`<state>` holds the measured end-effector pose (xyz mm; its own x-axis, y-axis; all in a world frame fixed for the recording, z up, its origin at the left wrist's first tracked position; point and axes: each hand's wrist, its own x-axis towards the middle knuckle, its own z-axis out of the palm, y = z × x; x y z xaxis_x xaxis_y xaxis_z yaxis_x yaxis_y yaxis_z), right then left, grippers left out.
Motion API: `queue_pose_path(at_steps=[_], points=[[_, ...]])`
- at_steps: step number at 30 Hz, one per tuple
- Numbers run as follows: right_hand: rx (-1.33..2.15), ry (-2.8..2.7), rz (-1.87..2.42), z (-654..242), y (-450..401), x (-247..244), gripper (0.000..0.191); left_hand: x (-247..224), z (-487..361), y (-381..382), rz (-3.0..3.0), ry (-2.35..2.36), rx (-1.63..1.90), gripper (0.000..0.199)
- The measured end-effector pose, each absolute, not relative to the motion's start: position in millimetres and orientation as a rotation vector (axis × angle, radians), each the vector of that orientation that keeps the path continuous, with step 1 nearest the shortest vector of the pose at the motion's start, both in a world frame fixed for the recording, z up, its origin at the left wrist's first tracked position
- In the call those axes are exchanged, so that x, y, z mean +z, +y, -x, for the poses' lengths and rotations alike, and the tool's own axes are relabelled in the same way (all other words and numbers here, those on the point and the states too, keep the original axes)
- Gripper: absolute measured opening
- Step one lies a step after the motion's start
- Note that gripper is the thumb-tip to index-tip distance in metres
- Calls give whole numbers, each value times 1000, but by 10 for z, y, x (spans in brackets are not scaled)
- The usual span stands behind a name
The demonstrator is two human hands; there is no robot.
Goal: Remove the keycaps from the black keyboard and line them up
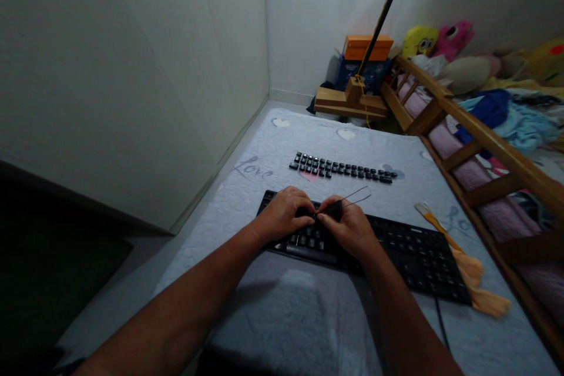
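A black keyboard (pixel 414 252) lies at a slant across the cloth, some of its keys hidden under my hands. Over its left half, my left hand (pixel 287 211) is closed, thumb and forefinger meeting the tips of the other hand's fingers; what they pinch is too small to make out. My right hand (pixel 348 226) grips a wire keycap puller (pixel 358 194) by its dark handle, the thin wire loop pointing up and to the right. Beyond the keyboard, loose black keycaps (pixel 328 165) sit in rows on the cloth.
A brush (pixel 434 220) and an orange cloth (pixel 480 288) lie at the keyboard's right end. The keyboard cable (pixel 442 323) runs toward me. A wooden bed rail (pixel 480 129) borders the right side. At the back stands a wooden base (pixel 350 100) with a dark pole.
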<state>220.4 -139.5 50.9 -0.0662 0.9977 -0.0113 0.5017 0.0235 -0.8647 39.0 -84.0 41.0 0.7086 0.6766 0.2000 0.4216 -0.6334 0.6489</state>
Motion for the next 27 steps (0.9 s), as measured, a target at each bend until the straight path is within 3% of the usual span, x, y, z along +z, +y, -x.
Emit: queue_pose_path(at_steps=[10, 15, 19, 27], points=[[627, -1591, 1435, -2105, -1458, 490, 11, 368, -406, -838, -2358, 821, 712, 13], [490, -1464, 1530, -2130, -1469, 480, 35, 375, -399, -841, -2422, 788, 786, 11], [441, -1579, 1472, -2155, -1463, 489, 19, 399, -378, -837, -2354, 822, 891, 12], [471, -1850, 1498, -2157, -1457, 509, 18, 393, -366, -830, -2246, 830, 966, 12]])
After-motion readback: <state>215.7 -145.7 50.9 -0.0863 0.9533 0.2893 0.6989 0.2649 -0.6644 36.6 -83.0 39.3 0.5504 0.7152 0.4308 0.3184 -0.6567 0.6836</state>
